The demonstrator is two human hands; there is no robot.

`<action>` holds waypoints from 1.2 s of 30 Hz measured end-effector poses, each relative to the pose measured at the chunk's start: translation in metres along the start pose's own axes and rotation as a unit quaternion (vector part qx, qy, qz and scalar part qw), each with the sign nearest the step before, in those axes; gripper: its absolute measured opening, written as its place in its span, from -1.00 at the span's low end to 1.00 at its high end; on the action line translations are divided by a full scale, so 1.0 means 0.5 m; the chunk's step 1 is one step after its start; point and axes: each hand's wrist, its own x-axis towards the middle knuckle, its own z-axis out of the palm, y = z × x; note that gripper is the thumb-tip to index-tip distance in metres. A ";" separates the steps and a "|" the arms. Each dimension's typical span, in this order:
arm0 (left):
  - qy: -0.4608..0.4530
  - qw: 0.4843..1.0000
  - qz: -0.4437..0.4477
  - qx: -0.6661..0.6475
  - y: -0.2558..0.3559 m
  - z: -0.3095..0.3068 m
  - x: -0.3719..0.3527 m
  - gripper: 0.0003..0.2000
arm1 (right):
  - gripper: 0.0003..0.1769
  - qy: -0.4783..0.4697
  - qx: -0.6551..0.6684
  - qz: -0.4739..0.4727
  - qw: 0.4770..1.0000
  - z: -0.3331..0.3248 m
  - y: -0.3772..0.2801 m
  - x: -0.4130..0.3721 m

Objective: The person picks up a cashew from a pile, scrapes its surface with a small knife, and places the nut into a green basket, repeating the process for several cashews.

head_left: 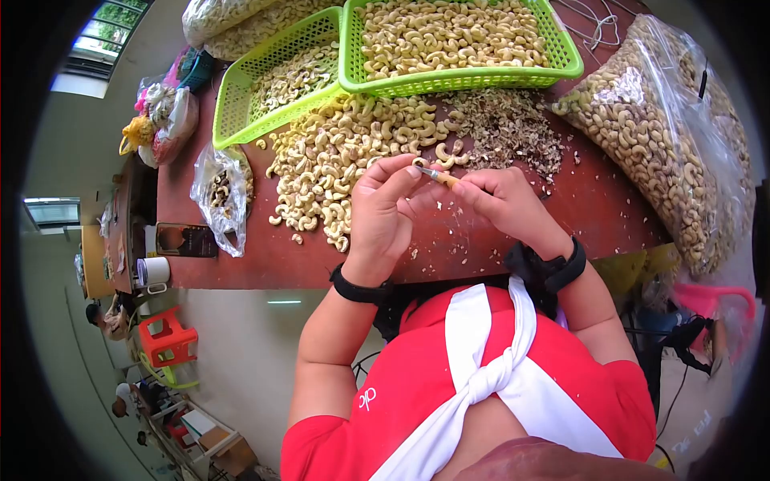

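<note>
Between the thumb and fingers of my left hand (pixel 383 210) is a cashew nut (pixel 418 163), mostly covered by the fingertips. My right hand (pixel 507 202) is closed round the wooden handle of a small knife (pixel 444 178), whose short blade points left and meets the nut. Both hands are above the near part of the red table (pixel 497 236). Just beyond them lies a loose pile of cashews (pixel 321 156), with a heap of brown skin flakes (pixel 509 132) to its right.
Two green baskets, one full of cashews (pixel 461 80) and one holding pieces (pixel 237 108), stand at the back. A large bag of cashews (pixel 662 136) leans at the right. A small plastic bag (pixel 220 196), a phone (pixel 186 240) and a mug (pixel 152 272) are at the left.
</note>
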 end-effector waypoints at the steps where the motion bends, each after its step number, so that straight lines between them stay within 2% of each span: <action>1: 0.000 1.000 -0.001 -0.001 -0.002 -0.001 0.001 -0.87 | -0.69 0.002 -0.010 -0.003 1.000 0.002 0.004 0.002; 14: 0.043 0.998 0.047 0.008 -0.028 -0.021 0.005 -0.89 | -0.69 0.014 -0.060 -0.038 0.997 0.020 0.039 0.023; 21: 0.064 0.995 0.070 -0.018 -0.044 -0.019 0.008 -0.93 | -0.69 0.010 -0.074 -0.020 0.997 0.020 0.046 0.029; 24: 0.049 0.995 0.065 -0.058 -0.056 -0.017 0.007 -0.93 | -0.69 0.029 -0.051 -0.030 0.998 0.016 0.054 0.030; 26: 0.057 0.996 0.052 -0.054 -0.050 -0.016 0.004 -0.93 | -0.69 0.013 -0.028 0.020 0.999 0.010 0.052 0.029; 31: 0.065 0.997 0.030 -0.034 -0.037 -0.020 0.013 -0.92 | -0.70 0.005 0.009 0.030 0.999 0.006 0.049 0.025; 33: 0.058 0.998 0.006 0.009 -0.025 -0.020 0.016 -0.89 | -0.70 0.006 0.010 0.014 1.000 -0.004 0.047 0.025; 34: 0.034 0.996 0.023 0.085 -0.012 -0.017 0.016 -0.87 | -0.69 0.018 -0.004 0.001 1.000 -0.014 0.043 0.021; 36: 0.032 0.946 0.155 0.284 0.022 -0.011 0.026 -0.93 | -0.66 0.045 -0.035 -0.014 0.998 -0.039 0.054 0.019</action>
